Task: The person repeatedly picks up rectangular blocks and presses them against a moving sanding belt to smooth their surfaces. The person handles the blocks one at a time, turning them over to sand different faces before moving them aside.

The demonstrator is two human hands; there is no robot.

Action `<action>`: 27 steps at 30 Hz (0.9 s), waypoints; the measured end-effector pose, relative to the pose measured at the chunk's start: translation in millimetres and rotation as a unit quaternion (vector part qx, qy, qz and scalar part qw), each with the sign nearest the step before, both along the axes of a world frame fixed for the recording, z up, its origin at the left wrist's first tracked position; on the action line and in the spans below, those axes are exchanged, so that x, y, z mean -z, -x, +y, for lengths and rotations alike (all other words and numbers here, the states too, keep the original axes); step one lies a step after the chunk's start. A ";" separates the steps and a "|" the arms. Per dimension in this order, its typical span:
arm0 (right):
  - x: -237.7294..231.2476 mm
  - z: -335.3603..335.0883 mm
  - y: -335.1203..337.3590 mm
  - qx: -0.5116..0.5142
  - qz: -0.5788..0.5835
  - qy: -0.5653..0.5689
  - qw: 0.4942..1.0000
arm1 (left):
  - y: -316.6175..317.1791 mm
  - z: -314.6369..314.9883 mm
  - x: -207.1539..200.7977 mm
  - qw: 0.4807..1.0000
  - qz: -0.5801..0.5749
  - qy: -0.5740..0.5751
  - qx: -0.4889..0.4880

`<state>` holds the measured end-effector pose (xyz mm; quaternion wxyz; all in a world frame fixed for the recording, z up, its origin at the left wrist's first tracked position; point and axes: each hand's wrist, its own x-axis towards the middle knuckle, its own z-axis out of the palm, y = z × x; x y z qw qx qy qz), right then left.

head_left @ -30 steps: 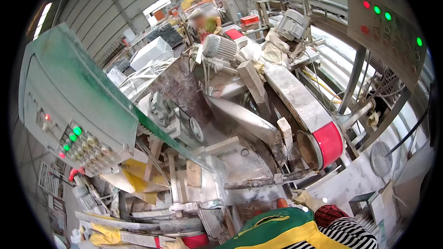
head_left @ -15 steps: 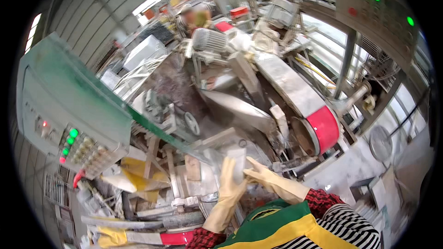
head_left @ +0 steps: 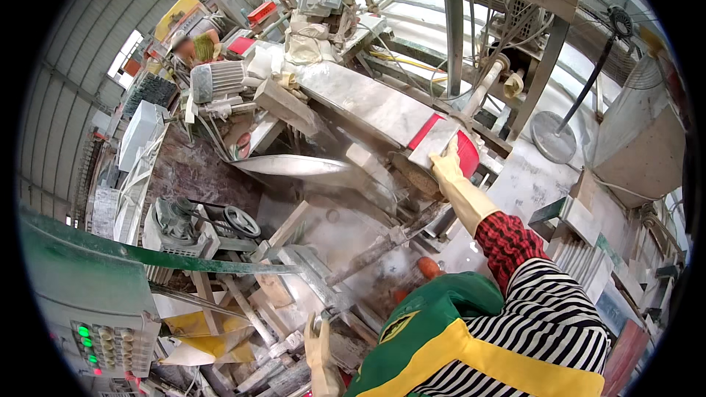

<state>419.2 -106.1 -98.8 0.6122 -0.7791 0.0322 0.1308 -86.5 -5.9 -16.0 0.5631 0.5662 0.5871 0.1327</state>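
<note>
My right hand [head_left: 456, 176], in a cream rubber glove, reaches forward to the rounded end of a long white machine cover [head_left: 368, 99]. Its fingers are closed on the edge of a pale, flat tile [head_left: 432, 141], which lies across the cover's red end band [head_left: 467, 154]. My left hand [head_left: 319, 345], gloved alike, is low in the middle beside the metal frame [head_left: 316, 279]. Its thumb and fingers are apart, and nothing shows between them.
A green control cabinet [head_left: 95, 287] with lit buttons stands at the left. Near the middle are a handwheel [head_left: 241, 222] and a curved metal guard [head_left: 294, 167]. Stacked slabs [head_left: 581, 261] stand at the right. Another person [head_left: 198, 48] is far off, upper left.
My hands have parted from the pale tile between them. The right has carried it forward and right onto the cover's end; the left has dropped lower. The view has turned right.
</note>
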 end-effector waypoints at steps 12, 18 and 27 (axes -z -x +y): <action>-4.6 25.4 -36.1 -0.075 0.099 0.116 0.985 | 74.7 -17.1 23.2 0.991 -0.010 0.042 -0.127; 2.9 18.6 -41.3 -0.092 0.176 -0.064 0.978 | 80.9 -4.9 28.5 0.993 -0.020 0.027 -0.113; 69.4 -18.0 73.1 -0.138 0.023 -0.215 0.967 | 206.1 22.0 38.4 0.896 0.213 -0.361 -0.148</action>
